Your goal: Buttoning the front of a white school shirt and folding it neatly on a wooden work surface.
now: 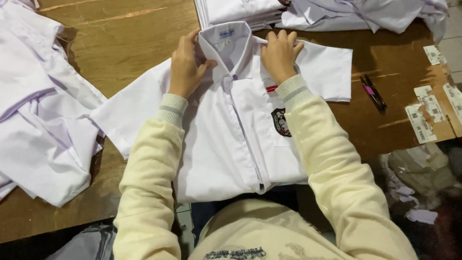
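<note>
From the head view, a white short-sleeved school shirt lies front-up on the wooden desk, its hem hanging off the near edge. The left hand has its grip pinched on the left side of the collar; the right hand presses curled fingers onto the right shoulder, seemingly clamping cloth. Uneven pulling could skew the collar, and the overhanging hem may drag the shirt off. The pen nearby could mark the sleeve.

Scuffed brown wooden table under warm indoor light; pale tiled floor at right; crumpled scraps below.
</note>
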